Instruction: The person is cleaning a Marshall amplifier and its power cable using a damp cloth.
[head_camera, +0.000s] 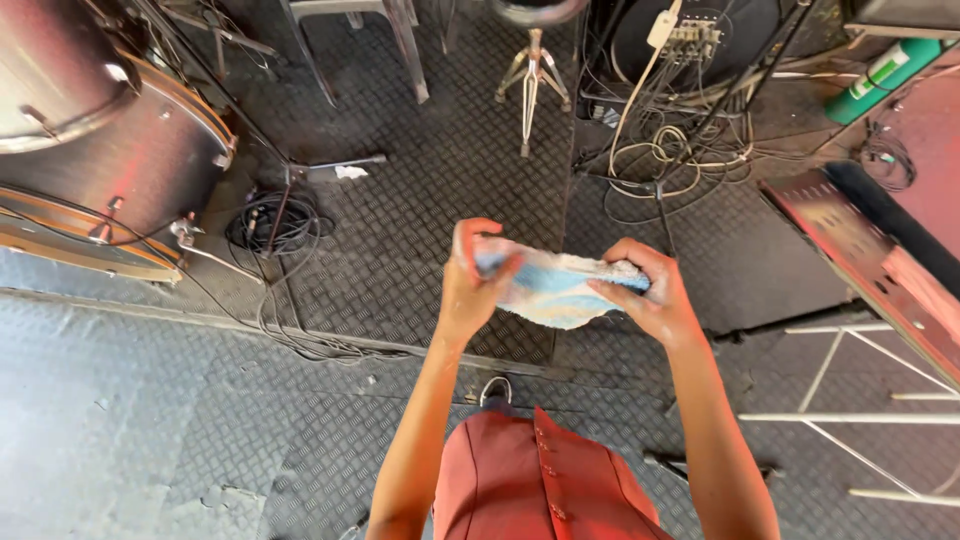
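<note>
Red clothing (540, 480) sits lowest, below both forearms. Above it, the left hand (468, 285) and right hand (650, 295) each pinch an end of a blue-and-white cloth (555, 285), whose long axis runs between the fingers, held in open air over the tread-plate floor (400, 200).

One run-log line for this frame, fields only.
left hand: grips cloth end | right hand: grips other end | cloth: blue-white, held between hands | below: tread-plate floor
</note>
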